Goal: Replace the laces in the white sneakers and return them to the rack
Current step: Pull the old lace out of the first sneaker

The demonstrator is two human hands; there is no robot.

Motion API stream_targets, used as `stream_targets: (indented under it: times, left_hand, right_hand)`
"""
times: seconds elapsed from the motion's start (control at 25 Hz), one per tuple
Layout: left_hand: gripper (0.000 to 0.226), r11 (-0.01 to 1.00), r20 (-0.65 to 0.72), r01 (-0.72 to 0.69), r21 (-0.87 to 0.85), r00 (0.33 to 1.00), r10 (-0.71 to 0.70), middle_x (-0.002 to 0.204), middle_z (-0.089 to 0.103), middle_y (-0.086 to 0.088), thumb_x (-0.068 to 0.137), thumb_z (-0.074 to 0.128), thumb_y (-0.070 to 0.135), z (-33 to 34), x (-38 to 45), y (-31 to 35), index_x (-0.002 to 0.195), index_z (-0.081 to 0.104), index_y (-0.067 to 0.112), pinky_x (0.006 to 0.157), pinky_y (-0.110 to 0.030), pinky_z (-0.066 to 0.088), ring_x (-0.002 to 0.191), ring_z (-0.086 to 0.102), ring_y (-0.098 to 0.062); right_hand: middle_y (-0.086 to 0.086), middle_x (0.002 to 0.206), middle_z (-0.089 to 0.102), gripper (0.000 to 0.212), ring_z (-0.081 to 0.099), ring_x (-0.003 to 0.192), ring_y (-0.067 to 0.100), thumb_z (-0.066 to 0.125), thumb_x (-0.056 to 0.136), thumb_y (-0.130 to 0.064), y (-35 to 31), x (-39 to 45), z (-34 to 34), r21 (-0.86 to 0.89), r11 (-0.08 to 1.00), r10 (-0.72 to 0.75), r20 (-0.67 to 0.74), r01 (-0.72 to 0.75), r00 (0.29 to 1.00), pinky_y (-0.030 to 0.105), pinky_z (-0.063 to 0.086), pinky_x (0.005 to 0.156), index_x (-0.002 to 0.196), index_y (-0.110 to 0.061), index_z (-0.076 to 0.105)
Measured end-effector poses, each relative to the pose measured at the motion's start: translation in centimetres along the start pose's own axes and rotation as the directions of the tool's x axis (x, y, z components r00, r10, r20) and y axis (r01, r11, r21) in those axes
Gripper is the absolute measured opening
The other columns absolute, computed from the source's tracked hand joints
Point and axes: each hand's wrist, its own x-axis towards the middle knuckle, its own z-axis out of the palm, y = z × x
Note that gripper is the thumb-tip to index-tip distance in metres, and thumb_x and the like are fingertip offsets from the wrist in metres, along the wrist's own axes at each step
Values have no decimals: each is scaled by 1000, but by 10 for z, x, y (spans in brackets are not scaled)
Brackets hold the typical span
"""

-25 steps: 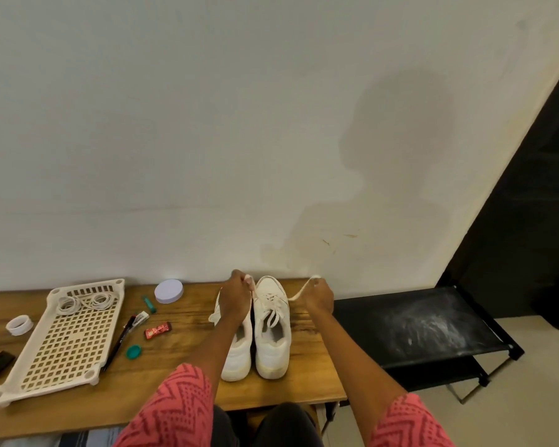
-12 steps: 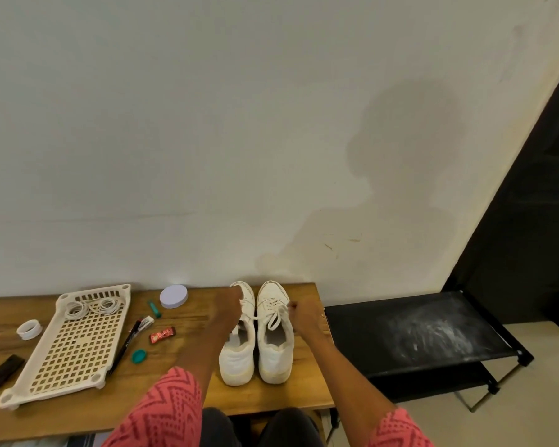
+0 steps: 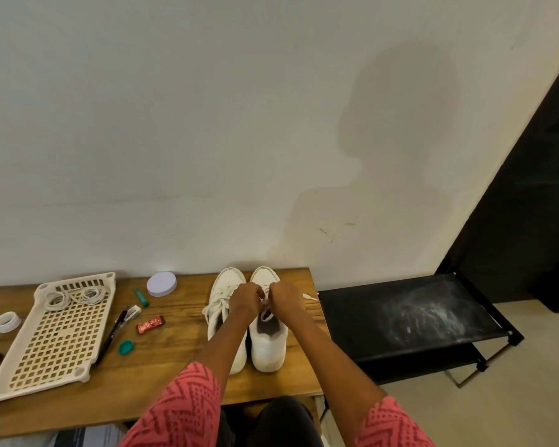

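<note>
1. Two white sneakers stand side by side on the wooden table (image 3: 162, 379), toes toward the wall at 12 o'clock: the left sneaker (image 3: 221, 304) and the right sneaker (image 3: 268, 345), their inner sides touching or nearly so.
2. The left hand (image 3: 244, 300) and the right hand (image 3: 283, 300) meet over the right sneaker's tongue, fingers curled and pinching its lace (image 3: 265, 303); the exact grip is hidden between the knuckles.
3. One lace tip (image 3: 309, 297) lies on the wood at 3 o'clock of the hands, near the table's right edge.
4. The right sneaker sits near that right edge; just past it, at 3 o'clock, stands the black rack (image 3: 410, 317), its top shelf dusty with pale smears.
5. At 9 o'clock of the sneakers lie a red wrapper (image 3: 150, 324), a teal cap (image 3: 125, 347), a black pen (image 3: 112, 337) and a green tube (image 3: 141, 297), all apart from the shoes.
6. Farther out at 9 o'clock a cream perforated tray (image 3: 55, 337) holds coiled white laces (image 3: 75, 296) at its far end; its near corner reaches the table's front edge.
7. A round white lid (image 3: 162, 283) sits near the wall at 10 o'clock, and a tape roll (image 3: 6, 321) lies near the frame's left edge.
8. Bare wood shows in front of the sneakers at 6 o'clock, between their heels and the front edge.
9. Bare floor (image 3: 513, 398) lies beyond the rack at 4 o'clock.
</note>
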Motion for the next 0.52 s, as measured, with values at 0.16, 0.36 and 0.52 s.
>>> stream_targets:
  times: [0.16,0.36,0.52]
  left_hand:
    - [20,1000,-3,-5,-1,1000,5,105,70,-9,86,66,19,1,-1,1,103,72,10,87,-26,50,97,65,-22]
    - [20,999,15,-39,-7,999,39,102,69,-7,81,69,18,-2,-3,1,99,69,10,83,-28,49,96,64,-21]
    - [17,975,34,-224,5,974,224,103,68,-3,86,61,17,-7,-1,3,102,65,13,82,-28,49,98,62,-20]
  right_hand:
    - [14,119,58,28,58,105,25,50,96,-18,3,-4,6,-17,999,-27,68,28,997,31,48,89,120,-5,50]
    - [14,122,59,31,58,107,26,51,96,-16,23,3,-10,135,991,-32,141,13,989,30,47,89,126,-9,49]
    - [12,106,60,22,55,92,19,51,95,-19,35,-8,-6,278,954,116,-13,-108,993,23,44,71,113,-7,55]
